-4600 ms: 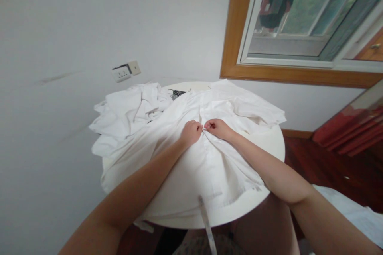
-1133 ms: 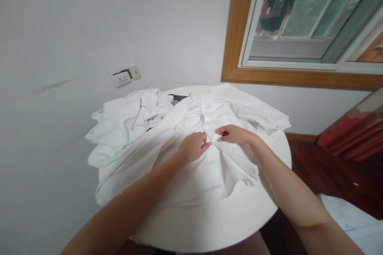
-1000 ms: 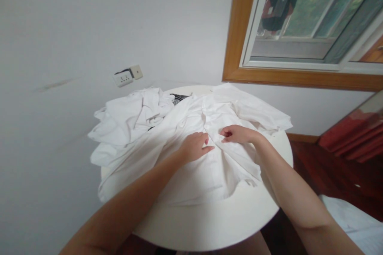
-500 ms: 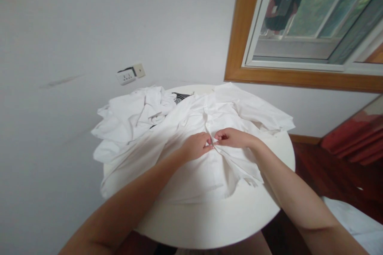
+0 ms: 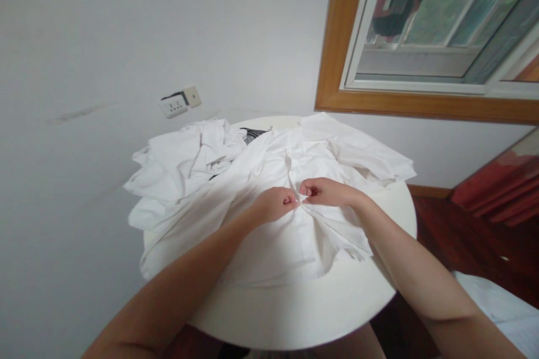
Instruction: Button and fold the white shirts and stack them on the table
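Note:
A white button-front shirt point(image 5: 278, 235) lies spread on a round white table point(image 5: 320, 314). My left hand point(image 5: 275, 204) and my right hand point(image 5: 325, 191) meet at the shirt's front opening, both with fingers curled and pinching the two fabric edges together. The fingertips nearly touch each other. The shirt's collar end points toward the wall and its hem lies toward me.
A crumpled pile of white cloth point(image 5: 185, 160) sits at the table's left rear, with something dark and striped point(image 5: 251, 133) beside it. A wall socket point(image 5: 173, 105) is on the white wall. A wood-framed window point(image 5: 421, 101) is at the upper right, and red-brown floor point(image 5: 463, 241) to the right.
One second ago my left hand lay flatter on the shirt with fingers out, apart from the right. Both hands have since closed and come together on the shirt's front edges.

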Action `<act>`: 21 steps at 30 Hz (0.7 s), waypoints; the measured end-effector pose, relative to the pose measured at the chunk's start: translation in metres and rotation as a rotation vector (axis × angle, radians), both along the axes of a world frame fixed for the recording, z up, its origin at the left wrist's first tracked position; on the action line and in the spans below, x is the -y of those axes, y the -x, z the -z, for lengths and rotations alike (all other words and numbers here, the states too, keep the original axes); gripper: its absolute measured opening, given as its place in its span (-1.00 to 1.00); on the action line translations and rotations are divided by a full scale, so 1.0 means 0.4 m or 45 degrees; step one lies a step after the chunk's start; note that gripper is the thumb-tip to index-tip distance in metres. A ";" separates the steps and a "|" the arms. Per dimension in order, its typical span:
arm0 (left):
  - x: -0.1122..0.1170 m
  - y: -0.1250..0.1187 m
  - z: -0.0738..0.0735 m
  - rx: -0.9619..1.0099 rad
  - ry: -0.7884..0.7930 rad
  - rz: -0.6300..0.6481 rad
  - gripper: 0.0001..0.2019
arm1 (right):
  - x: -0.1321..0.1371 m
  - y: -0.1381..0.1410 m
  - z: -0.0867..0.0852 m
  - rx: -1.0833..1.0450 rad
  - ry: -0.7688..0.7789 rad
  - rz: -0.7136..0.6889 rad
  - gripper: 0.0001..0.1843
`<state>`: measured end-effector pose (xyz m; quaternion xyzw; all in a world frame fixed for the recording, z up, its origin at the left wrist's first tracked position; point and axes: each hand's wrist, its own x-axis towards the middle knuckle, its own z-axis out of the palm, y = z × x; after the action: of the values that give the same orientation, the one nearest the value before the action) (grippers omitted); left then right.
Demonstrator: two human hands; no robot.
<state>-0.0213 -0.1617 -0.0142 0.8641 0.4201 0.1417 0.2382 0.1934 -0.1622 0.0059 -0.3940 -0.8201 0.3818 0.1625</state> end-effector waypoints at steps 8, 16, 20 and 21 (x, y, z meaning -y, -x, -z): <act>-0.034 0.012 -0.008 0.236 0.428 0.013 -0.78 | 0.005 0.014 0.004 -0.011 -0.004 -0.010 -0.83; -0.043 0.025 -0.002 0.275 0.457 0.050 -0.71 | 0.007 0.015 -0.001 -0.053 0.035 -0.002 -0.82; -0.051 0.032 0.004 0.267 0.482 0.068 -0.70 | 0.006 0.015 0.000 -0.060 0.037 -0.003 -0.82; -0.052 0.033 0.005 0.265 0.492 0.070 -0.70 | 0.006 0.016 0.002 -0.061 0.037 -0.005 -0.82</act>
<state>-0.0344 -0.1409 -0.0163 0.7943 0.3888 0.1406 0.4451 0.1871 -0.1645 0.0053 -0.3856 -0.8111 0.4031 0.1756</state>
